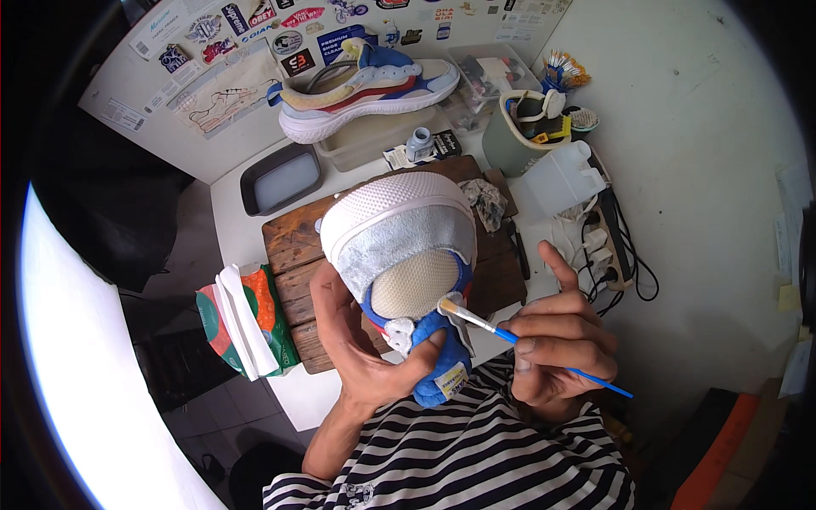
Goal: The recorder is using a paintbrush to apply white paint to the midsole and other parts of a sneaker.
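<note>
A shoe point(399, 229) with a grey suede toe, cream mesh, white sole and blue tongue is held toe-up in my left hand point(357, 357), whose fingers wrap round its left side, thumb on the tongue. My right hand point(557, 348) grips a thin blue paintbrush point(506, 334), little finger raised. The brush's pale bristles are at the white piece beside the mesh on the shoe's right; whether they touch it I cannot tell. A wooden board point(297, 297) lies beneath the shoe.
Behind are another sneaker point(365, 106), a grey tray point(280, 178), a small jar point(419, 144), a cup of tools point(518, 140) and brushes point(565, 72). A tissue pack point(229, 323) lies left; a crumpled cloth point(484, 204), plastic container point(552, 183) and power strip point(599, 251) sit right.
</note>
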A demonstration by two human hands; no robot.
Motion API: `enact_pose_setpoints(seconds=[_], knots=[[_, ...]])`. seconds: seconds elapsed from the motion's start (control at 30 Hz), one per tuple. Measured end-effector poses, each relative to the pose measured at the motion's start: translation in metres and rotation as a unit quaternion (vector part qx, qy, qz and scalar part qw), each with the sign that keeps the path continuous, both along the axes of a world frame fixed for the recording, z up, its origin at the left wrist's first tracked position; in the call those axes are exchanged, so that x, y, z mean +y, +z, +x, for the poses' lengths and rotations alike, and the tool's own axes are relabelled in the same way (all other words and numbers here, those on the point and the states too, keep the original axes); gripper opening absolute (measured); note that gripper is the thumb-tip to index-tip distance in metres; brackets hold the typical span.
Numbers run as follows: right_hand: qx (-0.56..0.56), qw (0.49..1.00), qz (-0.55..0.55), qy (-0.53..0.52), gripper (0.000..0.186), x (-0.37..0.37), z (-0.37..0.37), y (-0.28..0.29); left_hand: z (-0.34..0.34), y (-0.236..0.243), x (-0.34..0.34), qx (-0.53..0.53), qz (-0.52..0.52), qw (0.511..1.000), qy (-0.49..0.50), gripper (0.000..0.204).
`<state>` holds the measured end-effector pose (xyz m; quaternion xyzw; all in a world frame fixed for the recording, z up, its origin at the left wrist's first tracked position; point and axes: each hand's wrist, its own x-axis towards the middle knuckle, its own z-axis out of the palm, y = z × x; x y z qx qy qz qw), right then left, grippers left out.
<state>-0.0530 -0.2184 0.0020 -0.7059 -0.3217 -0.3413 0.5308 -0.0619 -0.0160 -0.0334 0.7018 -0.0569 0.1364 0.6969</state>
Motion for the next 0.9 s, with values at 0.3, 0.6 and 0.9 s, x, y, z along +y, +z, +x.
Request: enact_pose_setpoints(seconds=[0.3,0.6,0.9], knots=[[0.010,1.000,0.018,-0.008,0.011,-0.005,-0.005,0.005,-0.002,-0.009,-0.002,-0.042,0.031,0.997,0.054,0.100],[0.008,1.000,-0.013,-0.010,0.010,-0.006,-0.002,0.004,-0.006,-0.013,0.000,-0.083,0.126,0.982,0.111,0.105],[0.012,1.000,-0.029,-0.003,0.012,-0.007,-0.001,0.006,-0.006,-0.014,0.001,-0.076,0.137,0.981,0.111,0.107]])
